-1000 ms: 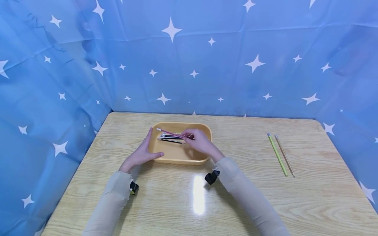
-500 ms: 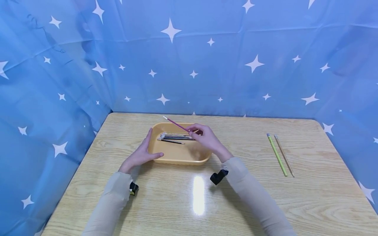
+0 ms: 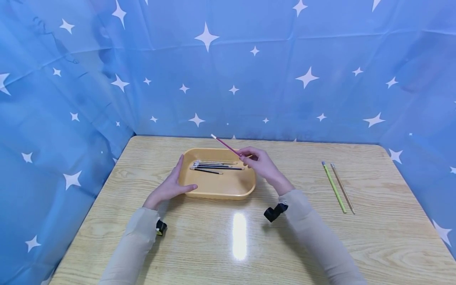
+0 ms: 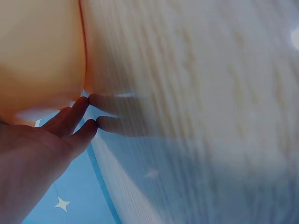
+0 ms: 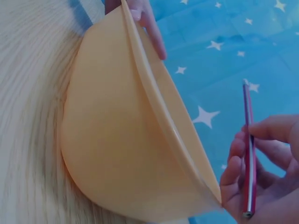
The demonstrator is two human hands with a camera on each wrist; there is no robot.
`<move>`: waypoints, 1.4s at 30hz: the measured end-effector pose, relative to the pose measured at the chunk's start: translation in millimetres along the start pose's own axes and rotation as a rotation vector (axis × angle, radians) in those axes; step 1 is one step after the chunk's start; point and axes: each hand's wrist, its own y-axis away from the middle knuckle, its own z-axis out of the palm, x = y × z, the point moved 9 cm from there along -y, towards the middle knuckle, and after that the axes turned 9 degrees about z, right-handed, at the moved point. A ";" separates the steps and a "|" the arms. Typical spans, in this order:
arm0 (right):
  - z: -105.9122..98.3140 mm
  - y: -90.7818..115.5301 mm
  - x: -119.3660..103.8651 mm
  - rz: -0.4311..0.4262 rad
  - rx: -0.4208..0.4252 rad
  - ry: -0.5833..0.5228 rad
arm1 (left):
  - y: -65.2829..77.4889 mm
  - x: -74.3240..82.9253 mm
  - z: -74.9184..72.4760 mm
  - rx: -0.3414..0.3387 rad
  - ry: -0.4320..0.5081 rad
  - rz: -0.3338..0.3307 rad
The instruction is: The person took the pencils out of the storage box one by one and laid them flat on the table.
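My right hand [image 3: 263, 164] holds a pink-red pencil [image 3: 226, 145] between thumb and fingers, above the tray's far right corner. The pencil tilts, its white-tipped end up and to the left. In the right wrist view the pencil [image 5: 249, 154] lies across the fingers. A shallow yellow-orange plastic tray [image 3: 217, 187] stands on the table. Several dark pencils [image 3: 213, 166] lie in it, roughly side by side. My left hand [image 3: 170, 187] rests against the tray's left end, fingers extended along its side and thumb over the front corner. In the left wrist view, fingertips [image 4: 81, 105] lie close by the tray's wall.
A green pencil [image 3: 334, 188] and a brown pencil [image 3: 342, 189] lie apart from the tray on the right of the wooden table [image 3: 299, 241]. A blue curtain with white stars [image 3: 249, 71] hangs behind the table and along its sides.
My right hand has lifted the pink-red pencil out of the tray and moved it right, uncovering more of the dark pencils. My left hand has stayed at the tray.
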 end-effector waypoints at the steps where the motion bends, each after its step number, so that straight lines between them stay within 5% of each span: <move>1: -3.8 0.4 0.8 0.003 0.012 -0.004 | 0.1 0.2 -0.2 0.000 -0.001 -0.001; 42: -84.6 39.2 69.2 0.155 0.112 0.012 | 0.3 0.0 0.4 -0.002 -0.003 0.000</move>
